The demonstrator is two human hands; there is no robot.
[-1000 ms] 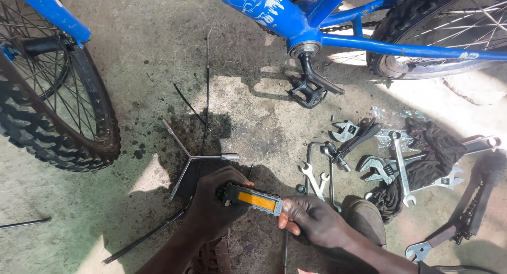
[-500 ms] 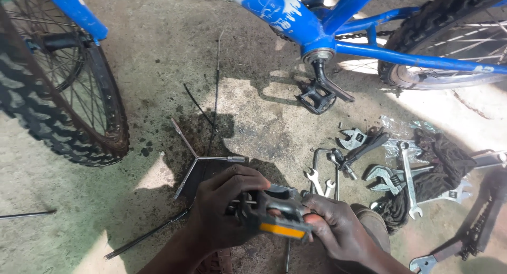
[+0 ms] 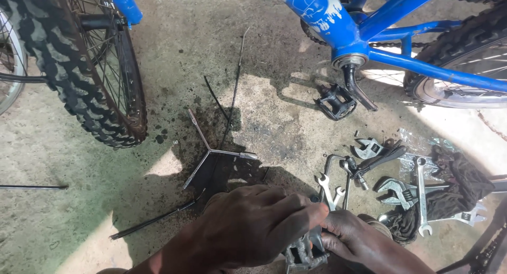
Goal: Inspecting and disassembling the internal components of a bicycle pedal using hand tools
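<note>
Low in the view, my left hand (image 3: pixel 253 226) lies over a black and grey bicycle pedal (image 3: pixel 305 251), fingers curled on its top. From the right, my right hand (image 3: pixel 364 242) grips the same pedal, thumb against its side. Most of the pedal is hidden under my fingers. Just beyond my hands lie small silver spanners (image 3: pixel 330 189) on the concrete.
A blue bicycle frame (image 3: pixel 380 36) stands above, with its crank and mounted black pedal (image 3: pixel 337 102). A knobby front tyre (image 3: pixel 79 78) is at left. A three-way socket wrench (image 3: pixel 211 152), loose spokes (image 3: pixel 232 94), adjustable wrenches (image 3: pixel 369 147), and a dark rag (image 3: pixel 454 184) lie around.
The view shifted down and left. My hands turned the pedal; its orange reflector, seen before, is now hidden, and my left hand covers more of it.
</note>
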